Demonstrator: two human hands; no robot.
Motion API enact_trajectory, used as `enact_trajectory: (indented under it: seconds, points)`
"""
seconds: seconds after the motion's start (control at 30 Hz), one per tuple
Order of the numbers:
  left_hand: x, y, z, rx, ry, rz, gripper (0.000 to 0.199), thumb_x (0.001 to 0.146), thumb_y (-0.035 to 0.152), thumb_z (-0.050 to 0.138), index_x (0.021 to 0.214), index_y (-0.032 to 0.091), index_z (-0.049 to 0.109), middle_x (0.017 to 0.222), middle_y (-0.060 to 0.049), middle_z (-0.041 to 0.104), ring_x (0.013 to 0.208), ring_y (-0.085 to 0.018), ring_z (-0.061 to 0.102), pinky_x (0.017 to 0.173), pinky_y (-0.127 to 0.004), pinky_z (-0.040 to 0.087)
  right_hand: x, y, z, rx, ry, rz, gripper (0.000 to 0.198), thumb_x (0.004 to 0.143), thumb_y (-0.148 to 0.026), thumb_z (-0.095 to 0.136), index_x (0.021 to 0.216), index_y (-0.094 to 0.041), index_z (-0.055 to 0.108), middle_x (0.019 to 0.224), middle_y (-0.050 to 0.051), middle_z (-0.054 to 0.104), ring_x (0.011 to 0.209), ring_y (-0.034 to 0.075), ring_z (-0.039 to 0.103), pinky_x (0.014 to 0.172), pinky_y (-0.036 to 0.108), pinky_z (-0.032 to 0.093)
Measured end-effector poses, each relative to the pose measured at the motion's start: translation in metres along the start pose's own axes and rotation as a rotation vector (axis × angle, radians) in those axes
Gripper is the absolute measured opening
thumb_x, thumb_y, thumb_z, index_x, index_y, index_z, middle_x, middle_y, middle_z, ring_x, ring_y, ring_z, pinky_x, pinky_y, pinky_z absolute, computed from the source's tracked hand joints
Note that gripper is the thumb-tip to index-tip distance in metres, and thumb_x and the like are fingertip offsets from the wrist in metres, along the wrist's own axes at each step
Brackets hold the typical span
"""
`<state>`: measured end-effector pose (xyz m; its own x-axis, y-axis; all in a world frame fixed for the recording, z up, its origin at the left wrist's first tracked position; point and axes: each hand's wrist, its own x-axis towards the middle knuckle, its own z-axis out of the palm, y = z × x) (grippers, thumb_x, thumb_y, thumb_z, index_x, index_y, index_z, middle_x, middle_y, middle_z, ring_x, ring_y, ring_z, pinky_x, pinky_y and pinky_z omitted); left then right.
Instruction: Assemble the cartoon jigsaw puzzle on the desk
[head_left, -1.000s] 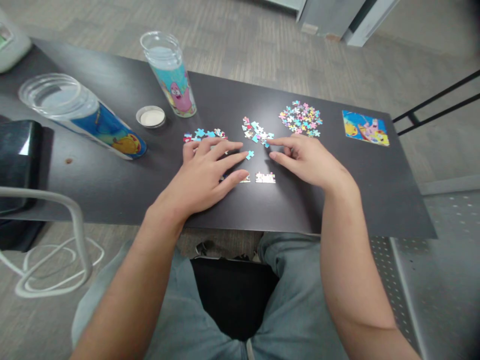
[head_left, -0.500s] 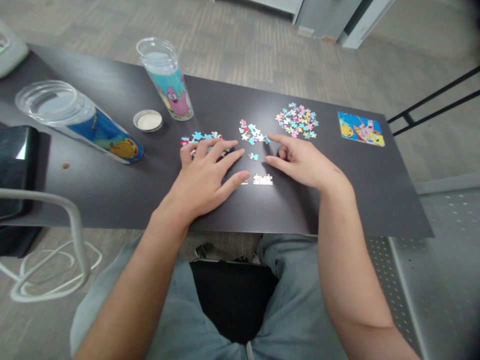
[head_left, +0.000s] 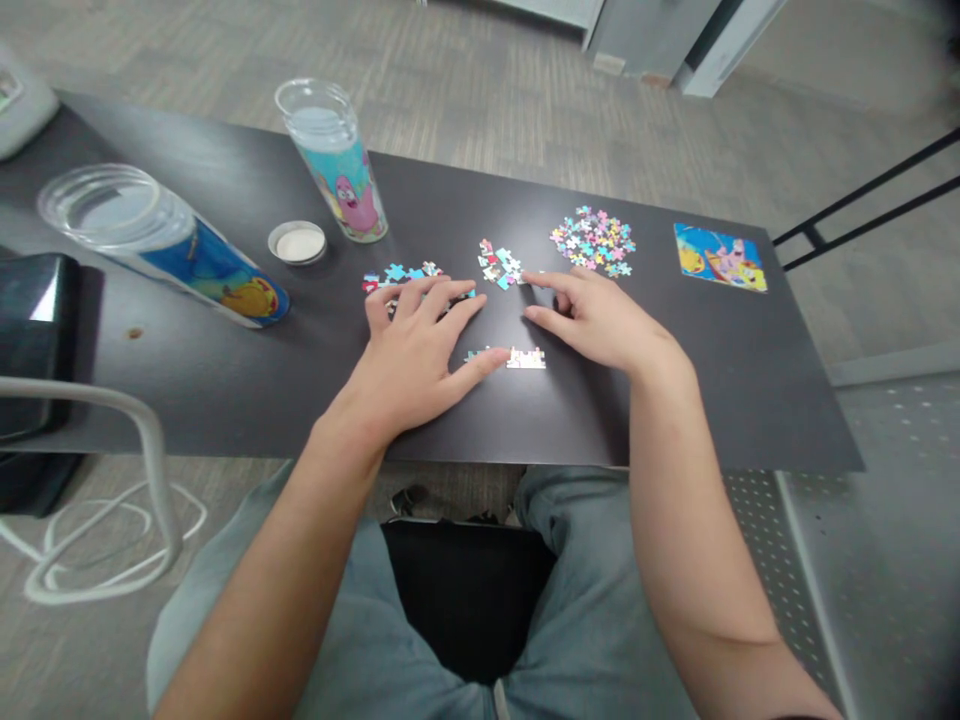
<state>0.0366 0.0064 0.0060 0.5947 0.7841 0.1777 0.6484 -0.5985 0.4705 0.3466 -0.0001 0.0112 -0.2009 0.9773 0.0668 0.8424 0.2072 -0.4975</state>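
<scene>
Since a second ago, the lone blue piece that lay on the bare bench (head_left: 225,380) between the two hands is no longer seen in that spot, and the right hand (head_left: 600,320) has been drawn slightly toward the body, its forefinger now laid at the near edge of the small middle cluster of pieces (head_left: 499,266); whether the blue piece has been pushed into that cluster or is covered by a finger cannot be told. The short joined strip of pieces (head_left: 517,357) appears a little longer at its left end, where the thumb of the left hand (head_left: 412,355) is touching it, so the joining work is judged to have advanced by a piece. The left hand is spread flat, palm down, with its fingers (head_left: 442,300) released and laid over the near edge of the left cluster of pieces (head_left: 405,273); nothing is gripped. The right hand's fingers are loosely curled on the bench, and no piece can be seen held in them. The joined strip lies between the two hands, just below the right hand's thumb. A larger heap of loose pieces (head_left: 592,240) and a finished picture card (head_left: 720,258) are set well apart to the right; two clear tubes and a lid are left at the far left.
</scene>
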Motion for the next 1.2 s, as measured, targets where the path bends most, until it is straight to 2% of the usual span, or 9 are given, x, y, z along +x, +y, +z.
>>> enact_trajectory:
  seconds: [0.13,0.23,0.3,0.37,0.6,0.83,1.03,1.2]
  points:
    - [-0.001,-0.006,-0.003,-0.006,0.012,-0.002,0.065,0.114,0.065,0.080,0.172,0.038,0.077,0.189,-0.014,0.071,0.179,-0.054,0.055,0.151,-0.083,0.032,0.000,0.001,-0.007,0.052,-0.036,-0.050,0.038,0.115,-0.040,0.089,0.150,-0.030,0.098,0.094,0.005,0.073,0.093,0.034,0.072,0.101,0.055,0.065]
    - [-0.001,-0.011,-0.006,-0.029,0.012,-0.011,0.064,0.111,0.063,0.083,0.171,0.040,0.078,0.187,-0.013,0.072,0.177,-0.053,0.055,0.149,-0.083,0.031,0.003,0.000,-0.008,0.046,0.042,-0.063,0.033,0.111,-0.032,0.094,0.143,-0.029,0.100,0.095,0.004,0.073,0.093,0.032,0.072,0.101,0.052,0.063]
    - [-0.001,-0.015,-0.007,-0.038,0.007,-0.009,0.062,0.111,0.062,0.083,0.170,0.042,0.079,0.186,-0.011,0.072,0.176,-0.051,0.055,0.149,-0.082,0.031,0.006,0.000,-0.004,0.043,0.086,-0.074,0.034,0.111,-0.027,0.092,0.144,-0.027,0.100,0.095,0.004,0.073,0.094,0.031,0.071,0.099,0.050,0.061]
    - [-0.002,-0.018,-0.008,-0.048,-0.004,-0.001,0.059,0.112,0.062,0.081,0.168,0.043,0.081,0.184,-0.010,0.074,0.176,-0.050,0.056,0.148,-0.081,0.031,0.009,0.001,-0.001,0.061,0.072,-0.076,0.030,0.111,-0.024,0.091,0.140,-0.027,0.100,0.093,0.003,0.073,0.092,0.028,0.069,0.096,0.047,0.059]
    - [-0.002,-0.026,-0.021,-0.063,0.032,-0.061,0.052,0.117,0.062,0.070,0.164,0.043,0.084,0.178,-0.007,0.078,0.172,-0.049,0.059,0.142,-0.081,0.038,0.006,0.001,-0.003,0.186,0.013,0.031,0.005,0.108,-0.025,0.096,0.110,-0.027,0.093,0.096,0.003,0.072,0.082,0.024,0.060,0.087,0.048,0.055]
    - [-0.003,-0.021,-0.027,-0.063,-0.019,-0.054,0.059,0.109,0.064,0.078,0.161,0.037,0.085,0.180,-0.009,0.076,0.173,-0.050,0.057,0.141,-0.084,0.038,0.003,-0.007,-0.006,0.318,-0.060,0.050,0.016,0.102,-0.030,0.101,0.106,-0.030,0.085,0.099,0.002,0.070,0.084,0.023,0.058,0.085,0.049,0.055]
    - [-0.002,-0.024,-0.027,-0.065,-0.052,-0.073,0.060,0.107,0.071,0.075,0.156,0.039,0.086,0.179,-0.007,0.076,0.172,-0.047,0.056,0.144,-0.082,0.035,0.003,-0.014,-0.001,0.361,-0.096,0.015,0.020,0.101,-0.036,0.100,0.107,-0.031,0.082,0.113,0.005,0.076,0.088,0.023,0.059,0.086,0.049,0.054]
    - [0.000,-0.024,-0.026,-0.067,-0.048,-0.076,0.060,0.106,0.065,0.076,0.157,0.035,0.087,0.178,-0.007,0.077,0.170,-0.046,0.057,0.145,-0.077,0.036,0.005,-0.012,0.006,0.370,-0.076,-0.063,0.017,0.099,-0.037,0.098,0.106,-0.029,0.085,0.111,0.005,0.077,0.087,0.024,0.063,0.086,0.048,0.056]
